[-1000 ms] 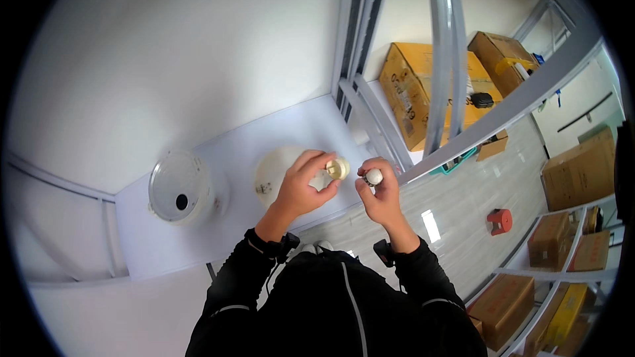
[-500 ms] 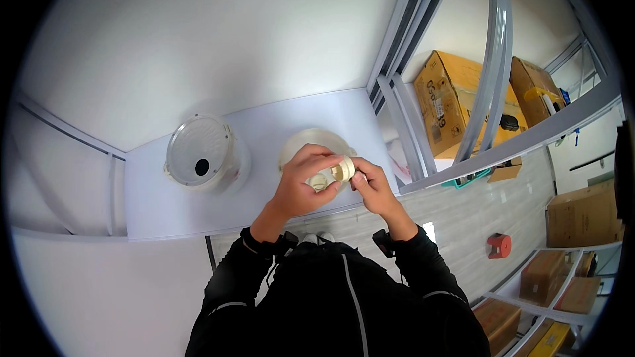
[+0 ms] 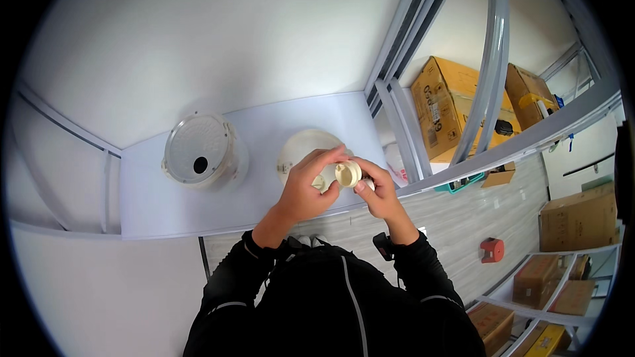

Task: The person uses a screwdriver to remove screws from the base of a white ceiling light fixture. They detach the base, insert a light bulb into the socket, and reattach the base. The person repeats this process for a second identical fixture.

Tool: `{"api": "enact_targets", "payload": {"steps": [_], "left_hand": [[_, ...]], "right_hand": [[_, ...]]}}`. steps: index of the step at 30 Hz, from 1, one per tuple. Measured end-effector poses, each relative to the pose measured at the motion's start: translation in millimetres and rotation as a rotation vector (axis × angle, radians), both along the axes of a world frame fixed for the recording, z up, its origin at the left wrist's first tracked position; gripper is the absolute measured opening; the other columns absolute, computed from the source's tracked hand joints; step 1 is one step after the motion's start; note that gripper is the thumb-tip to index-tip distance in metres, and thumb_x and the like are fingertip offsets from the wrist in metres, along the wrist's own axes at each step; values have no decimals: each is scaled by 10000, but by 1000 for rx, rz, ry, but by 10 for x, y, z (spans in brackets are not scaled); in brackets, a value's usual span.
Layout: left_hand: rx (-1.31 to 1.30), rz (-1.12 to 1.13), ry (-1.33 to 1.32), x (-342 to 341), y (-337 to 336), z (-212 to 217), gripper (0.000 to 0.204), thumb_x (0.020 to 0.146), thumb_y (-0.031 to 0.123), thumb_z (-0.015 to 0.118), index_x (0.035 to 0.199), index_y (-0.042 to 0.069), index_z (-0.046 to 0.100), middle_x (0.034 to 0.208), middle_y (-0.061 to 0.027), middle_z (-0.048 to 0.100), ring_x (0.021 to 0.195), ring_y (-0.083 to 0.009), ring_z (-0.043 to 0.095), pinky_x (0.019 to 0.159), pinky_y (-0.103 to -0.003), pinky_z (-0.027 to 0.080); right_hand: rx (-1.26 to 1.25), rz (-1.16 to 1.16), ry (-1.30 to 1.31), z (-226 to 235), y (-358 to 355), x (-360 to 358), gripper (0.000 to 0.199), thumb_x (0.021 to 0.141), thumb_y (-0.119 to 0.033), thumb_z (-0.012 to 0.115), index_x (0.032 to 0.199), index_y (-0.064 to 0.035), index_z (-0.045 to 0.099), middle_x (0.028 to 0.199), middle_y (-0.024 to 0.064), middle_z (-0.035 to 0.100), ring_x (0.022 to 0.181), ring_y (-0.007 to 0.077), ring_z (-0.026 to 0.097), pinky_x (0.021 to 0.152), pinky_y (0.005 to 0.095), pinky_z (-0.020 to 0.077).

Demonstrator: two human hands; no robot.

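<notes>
We have the small cream cap (image 3: 346, 174) up between the two hands, its round open mouth turned toward the left palm and partly up at us; it is short, and its axis seems to run roughly from left to right. The white-ended piece (image 3: 369, 184) lies just to the right of the cap, beyond the right thumb, so both things sit closest to the right hand (image 3: 381, 199). We see that hand closed around the white-ended piece, its thumb reaching the cap's lower right rim. The left hand (image 3: 304, 190) curls in a loose C on the cap's other side, with fingertips by the upper rim and thumb near the lower; we cannot tell whether they press on it. The right fingers and thumb hide most of the white-ended piece, so we cannot make out its length or whether it meets the cap. Past the left fingers, a pale round tub (image 3: 306, 140) rests on the table (image 3: 149, 208), part of it covered by that hand, and a small cream shape in it is too blocked to name. Farther left of the fingers stands a whitish bucket (image 3: 182, 137) with a dark round hole in its top.
</notes>
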State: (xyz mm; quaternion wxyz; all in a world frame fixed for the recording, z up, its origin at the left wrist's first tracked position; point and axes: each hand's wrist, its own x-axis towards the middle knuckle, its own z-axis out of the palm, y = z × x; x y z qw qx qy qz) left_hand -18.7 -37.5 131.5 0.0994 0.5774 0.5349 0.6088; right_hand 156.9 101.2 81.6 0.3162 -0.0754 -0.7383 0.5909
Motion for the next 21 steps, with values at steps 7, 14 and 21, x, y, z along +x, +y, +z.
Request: {"api": "enact_targets", "payload": {"steps": [7, 14, 21], "left_hand": [[-60, 46, 19, 83, 6, -62, 544, 813, -86, 725, 1345, 20, 682, 1234, -142, 774, 1145, -315, 759, 992, -404, 600], [-345, 284, 151, -62, -44, -441, 655, 840, 56, 789, 1465, 34, 598, 1391, -182, 673, 1328, -367, 627, 1127, -487, 500], [-941, 659, 95, -442, -286, -1457, 954, 847, 285, 844, 1606, -32, 360, 1547, -290, 390, 1415, -495, 429, 1226, -582, 337]], "right_hand": [[99, -15, 54, 68, -17, 62, 532, 979, -120, 774, 1491, -42, 654, 1161, 94, 748, 835, 149, 626, 771, 301, 511], [191, -200, -137, 161, -64, 46, 457, 908, -100, 820, 1355, -73, 728, 1176, 89, 766, 735, 141, 606, 672, 279, 495], [488, -308, -349, 36, -201, -97, 442, 856, -166, 843, 1291, -187, 767, 1212, 12, 776, 640, 220, 677, 599, 355, 552]]}}
